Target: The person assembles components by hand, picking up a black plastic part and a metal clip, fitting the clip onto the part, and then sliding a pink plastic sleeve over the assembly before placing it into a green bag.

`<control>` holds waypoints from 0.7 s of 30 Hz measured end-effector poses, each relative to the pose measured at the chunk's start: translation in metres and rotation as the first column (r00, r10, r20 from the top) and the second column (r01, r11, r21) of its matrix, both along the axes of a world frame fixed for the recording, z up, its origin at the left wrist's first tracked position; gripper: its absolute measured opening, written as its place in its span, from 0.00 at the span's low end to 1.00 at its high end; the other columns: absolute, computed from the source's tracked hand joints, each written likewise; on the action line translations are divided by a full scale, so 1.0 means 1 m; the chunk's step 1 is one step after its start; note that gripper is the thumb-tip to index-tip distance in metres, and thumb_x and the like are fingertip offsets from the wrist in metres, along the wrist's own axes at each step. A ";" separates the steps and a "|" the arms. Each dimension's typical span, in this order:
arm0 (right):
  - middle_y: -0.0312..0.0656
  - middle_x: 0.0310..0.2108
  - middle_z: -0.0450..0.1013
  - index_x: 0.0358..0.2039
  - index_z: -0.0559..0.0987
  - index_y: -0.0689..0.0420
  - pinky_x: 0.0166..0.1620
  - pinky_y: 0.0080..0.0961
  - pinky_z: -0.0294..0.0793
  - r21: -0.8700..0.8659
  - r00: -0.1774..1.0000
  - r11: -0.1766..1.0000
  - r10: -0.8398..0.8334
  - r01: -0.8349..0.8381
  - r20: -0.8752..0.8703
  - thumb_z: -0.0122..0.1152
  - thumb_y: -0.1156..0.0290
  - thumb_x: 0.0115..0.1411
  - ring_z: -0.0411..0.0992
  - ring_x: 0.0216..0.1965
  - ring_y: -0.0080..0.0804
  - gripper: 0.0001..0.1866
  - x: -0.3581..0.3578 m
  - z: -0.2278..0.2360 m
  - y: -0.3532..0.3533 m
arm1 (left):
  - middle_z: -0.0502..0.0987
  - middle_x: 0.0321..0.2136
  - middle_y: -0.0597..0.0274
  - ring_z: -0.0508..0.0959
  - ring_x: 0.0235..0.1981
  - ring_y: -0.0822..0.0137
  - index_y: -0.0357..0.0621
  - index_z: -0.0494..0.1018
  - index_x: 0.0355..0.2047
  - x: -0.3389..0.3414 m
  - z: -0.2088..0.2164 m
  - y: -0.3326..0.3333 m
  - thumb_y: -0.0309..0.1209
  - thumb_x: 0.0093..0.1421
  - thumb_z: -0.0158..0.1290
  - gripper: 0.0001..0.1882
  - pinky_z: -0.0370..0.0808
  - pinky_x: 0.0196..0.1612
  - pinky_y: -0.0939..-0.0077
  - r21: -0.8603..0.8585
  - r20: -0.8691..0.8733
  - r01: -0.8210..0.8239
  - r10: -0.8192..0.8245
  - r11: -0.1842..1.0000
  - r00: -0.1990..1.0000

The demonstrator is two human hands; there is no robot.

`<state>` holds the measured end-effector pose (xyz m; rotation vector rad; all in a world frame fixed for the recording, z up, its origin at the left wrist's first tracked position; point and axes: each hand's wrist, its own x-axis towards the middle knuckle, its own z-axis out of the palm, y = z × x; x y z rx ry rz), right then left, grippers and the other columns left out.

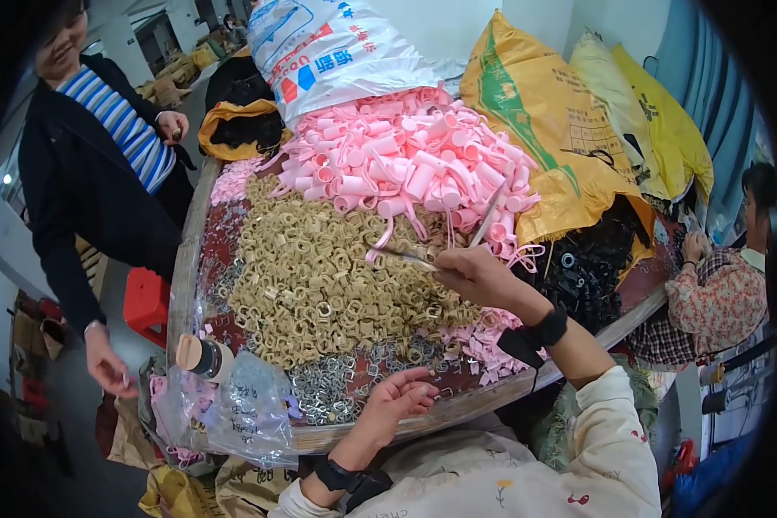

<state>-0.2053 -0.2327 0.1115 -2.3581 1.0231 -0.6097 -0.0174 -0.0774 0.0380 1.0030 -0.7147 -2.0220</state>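
Observation:
My right hand (476,274) is closed over the middle of the pile, around a thin metal tool (490,214). Two long narrow arms of this tool spread apart, one up and one left; it may be scissors, but its handle is hidden in my fingers. Tan ring-shaped plastic parts (319,276) lie heaped below and left of it, and pink plastic tubes with straps (414,164) just beyond. Near the table's front edge, my left hand (395,402) has loosely curled fingers held apart, with nothing visible in them. Small silver metal buckles (319,388) lie beside it.
A white sack (337,52) spills the pink tubes. Right of it stands an orange sack (552,112) with black parts (578,276). A lidded jar (204,356) and clear bag (250,406) sit front left. One person (104,164) stands left; another (716,285) sits right.

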 end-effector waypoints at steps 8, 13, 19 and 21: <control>0.39 0.16 0.63 0.26 0.70 0.62 0.22 0.22 0.59 -0.148 0.970 0.988 0.075 -0.041 0.232 0.53 0.77 0.49 0.63 0.18 0.28 0.03 -0.053 0.078 0.050 | 0.72 0.33 0.57 0.73 0.30 0.73 0.37 0.62 0.45 -0.021 -0.001 -0.003 0.29 0.54 0.48 0.19 0.71 0.34 0.84 0.009 -0.008 0.040 -0.039 0.999 0.999; 0.35 0.21 0.67 0.26 0.72 0.62 0.22 0.15 0.59 0.127 0.923 0.991 -0.075 0.028 0.378 0.52 0.77 0.50 0.64 0.21 0.18 0.03 -0.079 0.115 0.072 | 0.72 0.33 0.57 0.73 0.30 0.73 0.37 0.62 0.45 -0.033 0.004 -0.010 0.29 0.54 0.48 0.18 0.71 0.33 0.85 0.014 0.004 0.053 -0.053 0.998 0.999; 0.33 0.23 0.61 0.35 0.66 0.62 0.27 0.16 0.62 -0.107 0.325 0.986 0.144 -0.129 0.935 0.44 0.66 0.58 0.58 0.18 0.16 0.11 -0.142 0.152 0.079 | 0.72 0.33 0.58 0.73 0.30 0.73 0.37 0.62 0.45 -0.042 0.002 -0.017 0.29 0.55 0.47 0.18 0.71 0.33 0.84 0.020 0.022 0.069 -0.069 0.997 0.997; 0.33 0.24 0.60 0.37 0.65 0.62 0.29 0.17 0.63 -0.175 0.304 0.944 0.260 -0.280 0.916 0.42 0.66 0.59 0.58 0.18 0.16 0.12 -0.152 0.170 0.080 | 0.72 0.33 0.58 0.73 0.30 0.73 0.38 0.62 0.45 -0.045 0.003 -0.021 0.29 0.55 0.47 0.18 0.71 0.33 0.84 0.016 0.028 0.065 -0.066 0.998 0.997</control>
